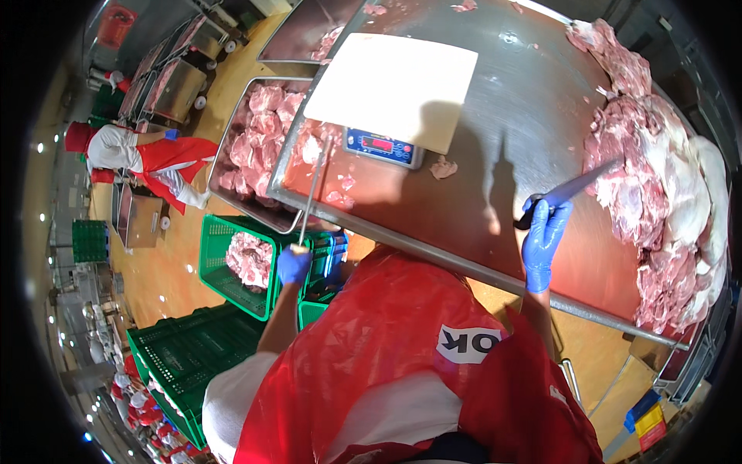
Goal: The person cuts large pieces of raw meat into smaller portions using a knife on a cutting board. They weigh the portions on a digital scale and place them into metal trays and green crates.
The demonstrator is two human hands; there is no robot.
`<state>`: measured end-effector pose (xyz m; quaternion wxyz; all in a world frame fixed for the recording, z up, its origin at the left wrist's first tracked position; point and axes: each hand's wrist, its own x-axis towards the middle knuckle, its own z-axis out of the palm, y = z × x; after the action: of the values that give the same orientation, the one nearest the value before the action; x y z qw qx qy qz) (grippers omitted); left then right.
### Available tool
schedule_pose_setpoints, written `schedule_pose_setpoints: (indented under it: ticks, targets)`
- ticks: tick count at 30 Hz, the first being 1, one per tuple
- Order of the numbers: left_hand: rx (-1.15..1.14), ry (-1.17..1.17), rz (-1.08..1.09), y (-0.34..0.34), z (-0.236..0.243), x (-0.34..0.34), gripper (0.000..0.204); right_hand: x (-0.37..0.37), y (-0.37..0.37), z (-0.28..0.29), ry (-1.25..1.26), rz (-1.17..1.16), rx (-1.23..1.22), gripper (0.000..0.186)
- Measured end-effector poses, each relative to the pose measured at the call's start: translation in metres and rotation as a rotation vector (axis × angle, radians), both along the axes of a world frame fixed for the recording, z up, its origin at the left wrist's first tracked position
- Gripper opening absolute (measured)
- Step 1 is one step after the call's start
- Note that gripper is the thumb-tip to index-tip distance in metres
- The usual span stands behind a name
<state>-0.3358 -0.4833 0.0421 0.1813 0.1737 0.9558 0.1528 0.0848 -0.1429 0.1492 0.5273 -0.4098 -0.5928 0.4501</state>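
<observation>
My right hand [545, 232], in a blue glove, grips a knife [576, 188] whose blade points right into a big heap of raw meat [657, 178] on the steel table [533, 116]. My left hand [294, 264], also blue-gloved, holds a long thin metal rod [315, 189] that reaches up over the table's left edge toward small meat pieces [340, 189]. A digital scale [384, 147] with a white platform [394, 85] stands between my hands. I wear a red apron.
A steel tray of meat chunks [259, 147] sits left of the table. A green crate [232, 267] holding meat and more stacked green crates [189, 356] stand on the floor. A person in red and white [147, 158] works far left beside wheeled steel bins.
</observation>
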Motion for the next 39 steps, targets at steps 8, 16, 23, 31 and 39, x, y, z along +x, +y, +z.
schedule_pose_setpoints:
  ticks: [8,16,23,31,39]
  targets:
    - [0.269,0.601,-0.258,0.055,0.094,0.072,0.013,0.030,-0.043,-0.114,-0.618,0.328,0.598,0.011]
    - [0.631,0.620,-0.843,0.216,0.225,0.154,0.018,0.001,0.023,0.110,-0.018,-0.455,0.572,0.011]
    - [0.686,0.593,-1.013,0.237,0.267,0.173,0.017,0.030,-0.013,0.065,-0.521,-0.419,0.591,0.014]
    - [0.734,0.579,-1.102,0.251,0.258,0.166,0.017,0.033,-0.022,0.113,0.046,-0.638,0.505,0.017]
    - [0.421,-0.360,-1.319,0.283,0.222,0.112,0.016,0.064,-0.092,-0.099,-0.940,0.176,0.221,0.027]
